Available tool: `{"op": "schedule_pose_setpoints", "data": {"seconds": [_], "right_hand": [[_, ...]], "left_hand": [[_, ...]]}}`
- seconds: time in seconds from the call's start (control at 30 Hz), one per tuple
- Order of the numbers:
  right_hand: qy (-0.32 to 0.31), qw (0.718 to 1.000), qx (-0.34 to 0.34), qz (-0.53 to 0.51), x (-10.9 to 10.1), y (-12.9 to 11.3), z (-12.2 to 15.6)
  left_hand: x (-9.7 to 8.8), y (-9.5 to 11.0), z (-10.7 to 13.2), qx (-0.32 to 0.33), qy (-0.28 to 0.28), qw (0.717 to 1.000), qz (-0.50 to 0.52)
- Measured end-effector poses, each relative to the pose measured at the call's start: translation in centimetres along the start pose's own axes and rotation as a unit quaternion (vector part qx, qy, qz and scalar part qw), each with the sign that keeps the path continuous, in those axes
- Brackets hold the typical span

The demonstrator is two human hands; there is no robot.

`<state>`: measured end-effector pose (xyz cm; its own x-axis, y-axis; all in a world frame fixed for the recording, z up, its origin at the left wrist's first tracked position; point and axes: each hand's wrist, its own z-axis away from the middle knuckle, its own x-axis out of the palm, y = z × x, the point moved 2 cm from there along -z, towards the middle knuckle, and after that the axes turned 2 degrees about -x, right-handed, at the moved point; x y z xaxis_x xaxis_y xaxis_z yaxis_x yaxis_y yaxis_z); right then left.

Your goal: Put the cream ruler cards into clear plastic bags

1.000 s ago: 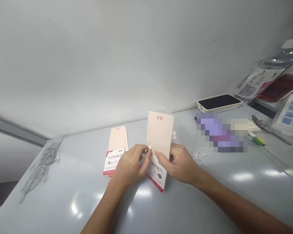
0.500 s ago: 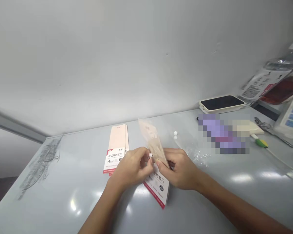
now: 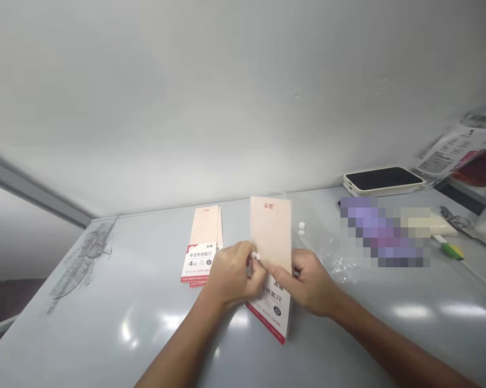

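My right hand (image 3: 310, 283) grips a pale pink ruler-set packet (image 3: 270, 229) by its right edge, thumb on the front. The packet stands tilted above the table, with a white label and red strip along its bottom. My left hand (image 3: 233, 275) is closed at the packet's left edge, pinching small white round buttons (image 3: 256, 256) between its fingers. Whether the buttons are fixed to the packet cannot be made out. Close to my left hand lie similar packets (image 3: 200, 263), overlapping on the table.
Two loose white buttons (image 3: 301, 228) lie beyond my right hand, near crumpled clear plastic (image 3: 342, 264). Farther right are a phone (image 3: 384, 179), a blurred-out purple item (image 3: 378, 231), a cable with a green-yellow end (image 3: 452, 250), and a clear plastic bag (image 3: 449, 153) by the wall.
The packet has turned so its front faces me more squarely. Both hands keep their hold on it. The whole view has shifted slightly, moving things to the right.
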<state>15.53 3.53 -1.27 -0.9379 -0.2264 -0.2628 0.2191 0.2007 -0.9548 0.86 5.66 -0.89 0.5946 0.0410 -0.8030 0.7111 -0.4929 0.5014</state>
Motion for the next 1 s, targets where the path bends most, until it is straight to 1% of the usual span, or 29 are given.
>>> {"op": "schedule_pose_setpoints", "data": {"seconds": [0.07, 0.13, 0.2, 0.33, 0.5, 0.6, 0.67, 0.73, 0.8, 0.87, 1.0], "right_hand": [[0.000, 0.996, 0.049, -0.069, -0.2, 0.2, -0.2], [-0.002, 0.987, 0.086, -0.137, -0.5, 0.6, -0.5], [0.000, 0.975, 0.104, -0.194, -0.9, 1.1, -0.8], [0.020, 0.952, 0.112, -0.284, -1.5, 2.0, -1.2], [0.018, 0.942, 0.109, -0.317, -1.7, 1.7, -1.3], [0.018, 0.938, 0.109, -0.329, -1.6, 1.5, -1.3], [0.023, 0.937, 0.111, -0.329, -1.6, 1.5, -1.3], [0.027, 0.939, 0.113, -0.324, -1.6, 1.6, -1.3], [0.028, 0.941, 0.115, -0.317, -1.7, 1.6, -1.2], [0.025, 0.943, 0.116, -0.312, -1.7, 1.6, -1.1], [0.009, 0.941, 0.108, -0.319, -1.7, 1.4, -0.9]], "left_hand": [[-0.1, -0.2, -0.1, -0.022, 0.009, 0.999, 0.022], [-0.4, -0.4, -0.1, -0.038, 0.026, 0.998, 0.052], [-0.7, -0.6, -0.1, -0.043, 0.043, 0.994, 0.091], [-1.3, -0.8, 0.1, -0.063, 0.067, 0.980, 0.178], [-1.2, -0.3, 0.0, -0.083, 0.078, 0.966, 0.231], [-1.1, 0.2, -0.2, -0.071, 0.109, 0.960, 0.247], [-1.2, 0.4, -0.3, -0.062, 0.114, 0.963, 0.235], [-1.4, 0.5, -0.4, -0.063, 0.089, 0.970, 0.218], [-1.5, 0.5, -0.4, -0.071, 0.045, 0.971, 0.223], [-1.6, 0.5, -0.5, -0.073, 0.008, 0.963, 0.258], [-1.6, 1.0, -0.6, -0.071, -0.051, 0.936, 0.341]]}}
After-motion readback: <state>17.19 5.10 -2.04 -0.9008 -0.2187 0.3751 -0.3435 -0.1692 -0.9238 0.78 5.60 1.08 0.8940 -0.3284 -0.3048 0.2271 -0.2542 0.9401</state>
